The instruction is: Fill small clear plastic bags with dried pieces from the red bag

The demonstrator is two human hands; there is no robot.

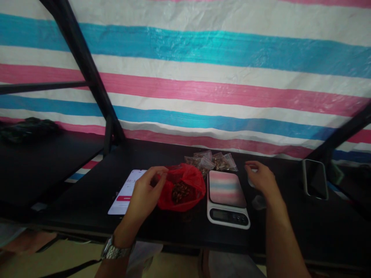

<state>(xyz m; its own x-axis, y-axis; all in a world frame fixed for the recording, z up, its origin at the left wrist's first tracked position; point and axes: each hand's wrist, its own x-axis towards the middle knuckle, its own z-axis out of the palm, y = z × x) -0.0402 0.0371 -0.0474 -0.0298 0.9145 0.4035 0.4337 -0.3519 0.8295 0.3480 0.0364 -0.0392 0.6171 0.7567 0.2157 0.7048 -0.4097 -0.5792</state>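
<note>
My left hand [148, 189], with a metal watch on its wrist, pinches the left rim of a red plastic bag [198, 184]. The bag lies open, with a pile of small brown pieces [181, 192] inside. To its right sits a white kitchen scale [227, 199] with a bare, shiny plate. My right hand [262, 178] is beyond the scale's right side, fingers curled around a small translucent plastic piece [251, 180], mostly hidden beneath them. Another small translucent piece [259, 202] rests on the table near my right wrist.
Several small clear zip bags [223, 161] of brown pieces lie behind the scale. A phone with a lit white screen [124, 193] is at left, a dark-screened phone [315, 179] at right. Black frame bars [84, 61] and a striped sheet [203, 88] stand behind the black table [87, 208].
</note>
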